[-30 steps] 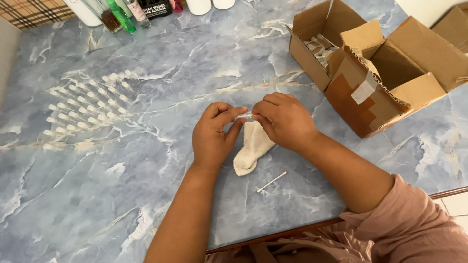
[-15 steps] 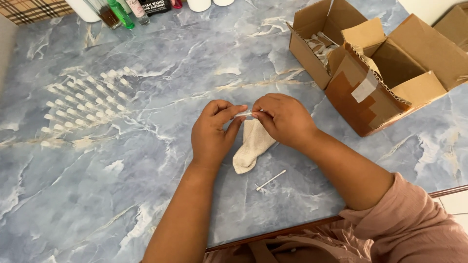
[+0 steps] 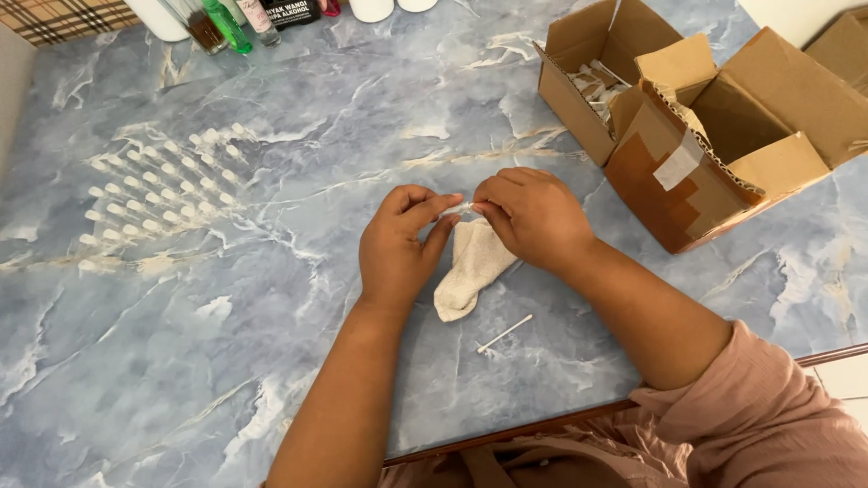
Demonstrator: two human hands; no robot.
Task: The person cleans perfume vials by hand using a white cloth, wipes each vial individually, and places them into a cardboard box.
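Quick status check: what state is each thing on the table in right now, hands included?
Left hand: pinching a small clear vial.
Right hand: pinching the same vial.
White cloth: crumpled, under the hands.
Thin white stick: lying loose.
Cardboard boxes: flaps open.
Vial rows: standing upright.

Single head-worn view, looking steeply down from above person's own forearms. Close range: marbled blue tabletop (image 3: 271, 361) fills frame, near edge at lower right. Hands meet mid-frame; open cardboard boxes (image 3: 687, 136) upper right, bottles (image 3: 226, 18) cut off at top edge.
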